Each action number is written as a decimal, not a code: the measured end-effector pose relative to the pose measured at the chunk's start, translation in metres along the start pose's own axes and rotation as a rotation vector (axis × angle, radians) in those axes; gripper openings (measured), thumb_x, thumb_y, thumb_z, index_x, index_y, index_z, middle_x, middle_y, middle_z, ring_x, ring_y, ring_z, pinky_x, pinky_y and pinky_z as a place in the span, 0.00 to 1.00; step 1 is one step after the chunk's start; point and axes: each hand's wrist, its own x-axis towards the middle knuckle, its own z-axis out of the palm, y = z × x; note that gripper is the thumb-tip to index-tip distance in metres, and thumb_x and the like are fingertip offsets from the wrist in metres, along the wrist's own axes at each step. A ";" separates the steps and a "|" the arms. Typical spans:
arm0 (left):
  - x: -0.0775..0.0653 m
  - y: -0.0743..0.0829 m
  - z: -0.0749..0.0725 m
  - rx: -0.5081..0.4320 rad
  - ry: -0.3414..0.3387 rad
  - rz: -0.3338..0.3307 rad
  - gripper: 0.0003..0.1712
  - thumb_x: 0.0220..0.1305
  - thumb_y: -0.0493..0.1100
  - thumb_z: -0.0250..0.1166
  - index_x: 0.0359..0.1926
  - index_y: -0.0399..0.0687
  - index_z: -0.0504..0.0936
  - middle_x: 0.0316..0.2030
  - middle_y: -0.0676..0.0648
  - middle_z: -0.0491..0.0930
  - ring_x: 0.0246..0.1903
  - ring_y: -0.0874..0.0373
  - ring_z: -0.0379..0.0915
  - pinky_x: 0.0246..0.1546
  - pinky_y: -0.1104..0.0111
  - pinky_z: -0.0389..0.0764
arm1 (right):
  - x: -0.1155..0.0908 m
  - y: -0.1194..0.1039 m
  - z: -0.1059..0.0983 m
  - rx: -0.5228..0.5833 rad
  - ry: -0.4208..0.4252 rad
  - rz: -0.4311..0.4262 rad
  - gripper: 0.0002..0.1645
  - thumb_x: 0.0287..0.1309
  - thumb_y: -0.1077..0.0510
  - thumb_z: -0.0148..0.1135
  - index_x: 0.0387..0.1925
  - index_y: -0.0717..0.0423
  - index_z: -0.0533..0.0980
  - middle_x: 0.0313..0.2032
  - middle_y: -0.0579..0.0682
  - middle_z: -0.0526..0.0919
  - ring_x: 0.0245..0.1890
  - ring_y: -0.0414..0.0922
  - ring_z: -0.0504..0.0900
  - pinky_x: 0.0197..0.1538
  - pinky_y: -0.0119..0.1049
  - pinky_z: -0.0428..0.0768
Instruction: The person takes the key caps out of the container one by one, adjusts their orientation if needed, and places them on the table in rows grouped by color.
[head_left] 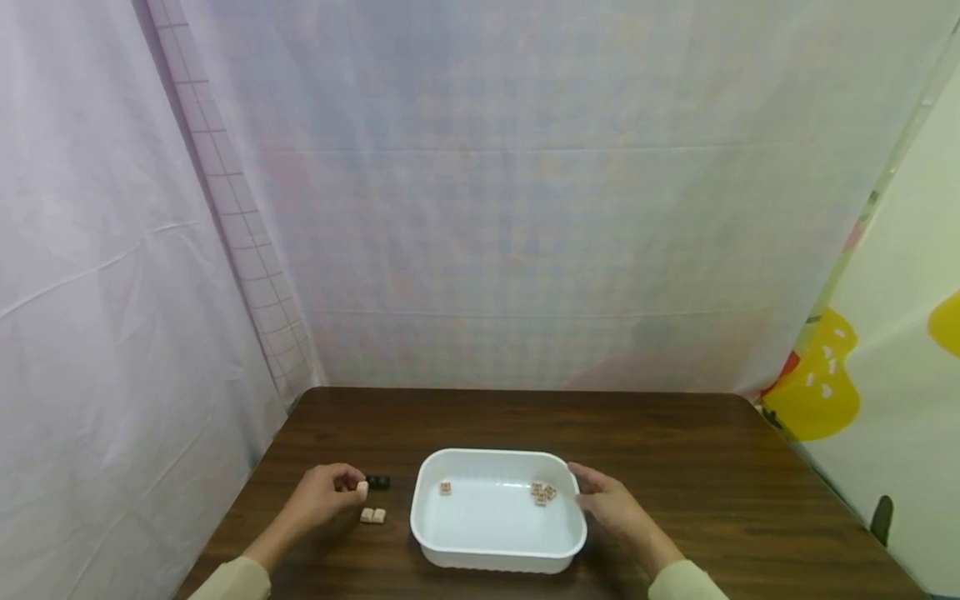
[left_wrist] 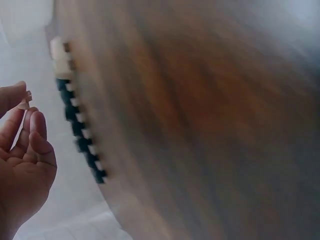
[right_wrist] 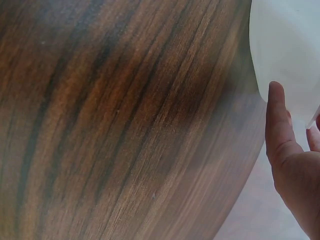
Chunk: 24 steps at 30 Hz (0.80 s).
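My left hand (head_left: pixel 324 493) pinches a small cream block (head_left: pixel 362 488) between thumb and fingertips, just above the table. In the left wrist view, this block (left_wrist: pixel 26 101) shows between the thumb and a finger. Two cream blocks (head_left: pixel 372 516) lie side by side near that hand. Black blocks (head_left: pixel 379 482) lie in a row behind them, partly hidden by the fingers. My right hand (head_left: pixel 617 507) touches the right side of a white tray (head_left: pixel 491 560). In the right wrist view, one finger lies straight along the tray's outer wall (right_wrist: pixel 286 55); the other fingers are partly out of view.
Inside the tray, one small block (head_left: pixel 446 488) sits at the left and a cluster of several blocks (head_left: pixel 542 493) at the right. Everything rests on a dark wooden table (head_left: pixel 637 425). Pale curtains (head_left: pixel 517 208) hang behind and beside it.
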 end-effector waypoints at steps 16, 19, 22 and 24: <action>-0.011 -0.026 0.002 0.043 -0.115 0.060 0.06 0.54 0.38 0.73 0.32 0.44 0.84 0.26 0.55 0.78 0.26 0.64 0.70 0.28 0.69 0.72 | 0.001 0.000 -0.001 -0.009 -0.015 0.014 0.32 0.57 0.73 0.55 0.66 0.68 0.68 0.53 0.74 0.76 0.49 0.60 0.80 0.47 0.51 0.81; -0.012 -0.027 0.004 0.038 -0.120 0.069 0.07 0.53 0.38 0.74 0.31 0.44 0.83 0.26 0.55 0.78 0.26 0.66 0.70 0.28 0.69 0.72 | 0.000 0.001 -0.001 -0.027 -0.007 -0.013 0.32 0.56 0.73 0.55 0.65 0.70 0.68 0.52 0.72 0.77 0.50 0.60 0.79 0.50 0.51 0.80; -0.012 -0.027 0.006 0.031 -0.123 0.082 0.07 0.52 0.38 0.74 0.32 0.43 0.83 0.26 0.55 0.78 0.27 0.66 0.70 0.28 0.69 0.72 | 0.000 0.001 -0.001 -0.031 -0.003 -0.025 0.32 0.56 0.74 0.55 0.65 0.71 0.68 0.51 0.70 0.79 0.51 0.60 0.79 0.51 0.52 0.79; -0.012 -0.027 0.007 0.029 -0.125 0.094 0.08 0.51 0.37 0.74 0.32 0.43 0.83 0.26 0.55 0.78 0.27 0.67 0.70 0.28 0.70 0.73 | 0.000 0.001 -0.001 -0.024 -0.008 -0.028 0.31 0.57 0.74 0.55 0.65 0.71 0.68 0.51 0.70 0.79 0.51 0.60 0.79 0.52 0.52 0.79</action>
